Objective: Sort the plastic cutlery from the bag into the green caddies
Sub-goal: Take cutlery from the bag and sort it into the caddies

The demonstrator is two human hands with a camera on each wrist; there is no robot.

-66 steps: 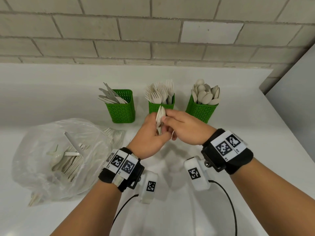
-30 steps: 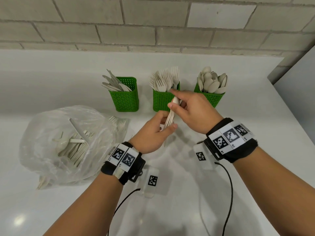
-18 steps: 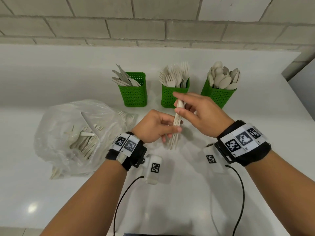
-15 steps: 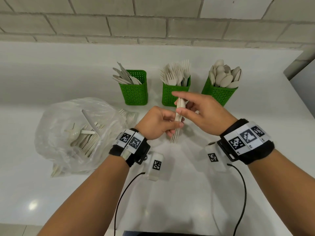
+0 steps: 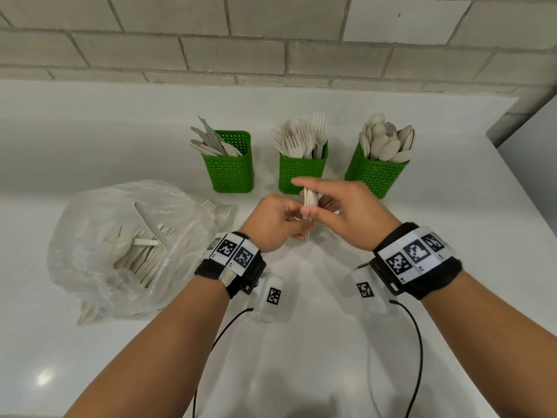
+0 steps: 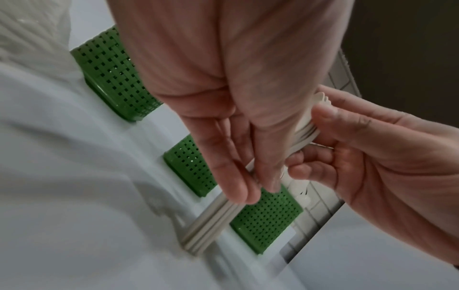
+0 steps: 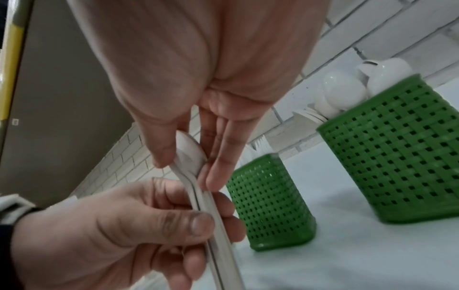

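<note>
A: Hands?
B: Both on one stack of spoons (image 5: 309, 203), frame centre, upright, in front of the middle caddy (image 5: 302, 173). Left hand (image 5: 272, 227) curled round the handles low down. Right hand (image 5: 346, 212) pinches the bowl end, thumb against fingers.

A: Handle tips on the counter (image 5: 301, 342)?
B: Can't tell, blurred in the wrist views.

A: Caddies?
B: Three in a row, upper centre. Left caddy (image 5: 232, 170) has knives, middle has forks, right caddy (image 5: 376, 173) has spoons.

A: Bag?
B: Clear bag (image 5: 126, 248) at left of frame, cutlery inside.
</note>
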